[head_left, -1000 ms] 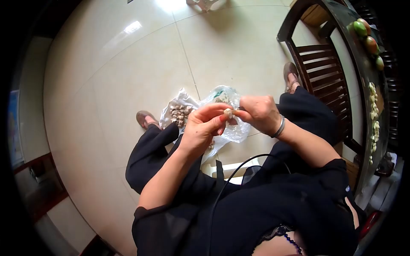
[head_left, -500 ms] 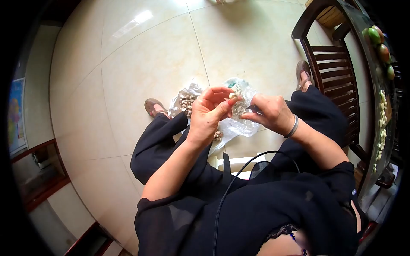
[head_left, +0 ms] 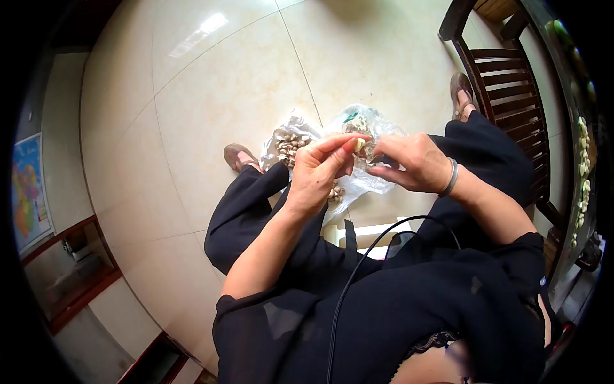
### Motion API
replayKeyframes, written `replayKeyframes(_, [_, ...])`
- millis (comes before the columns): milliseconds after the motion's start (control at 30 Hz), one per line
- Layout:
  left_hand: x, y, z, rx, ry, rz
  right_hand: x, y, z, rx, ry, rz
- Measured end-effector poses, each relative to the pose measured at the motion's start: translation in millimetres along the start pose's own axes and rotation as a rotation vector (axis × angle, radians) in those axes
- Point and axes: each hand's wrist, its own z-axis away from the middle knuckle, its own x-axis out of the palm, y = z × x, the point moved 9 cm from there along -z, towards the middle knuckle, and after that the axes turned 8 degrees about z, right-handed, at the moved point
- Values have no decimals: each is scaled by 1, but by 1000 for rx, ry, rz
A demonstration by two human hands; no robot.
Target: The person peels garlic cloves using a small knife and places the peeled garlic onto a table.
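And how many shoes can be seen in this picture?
2: the left shoe, beside the white plastic; the right shoe, by the dark slatted chair. Shadowed edges may hide others.

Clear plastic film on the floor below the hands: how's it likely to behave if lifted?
Likely floppy: the clear plastic film lies creased and crumpled. Probably light for its spread, since it looks thin and see-through. Lifted by one edge, it may sag and shed the loose flaky bits lying in or on it.
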Motion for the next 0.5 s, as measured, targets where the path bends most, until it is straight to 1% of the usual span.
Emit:
replayKeyframes(133, [2,-1,0,0,-21,-2,-7,4,1,25,72,58])
replayKeyframes(167, [3,-1,0,-2,-22,-1,-7,7,1,63,69,68])
replayKeyframes(233, [6,3,1,40,-33,-103,-6,13,0,139,63,88])
replayKeyframes(500, [5,-2,-1,31,-22,-84,-4,17,0,136,89,3])
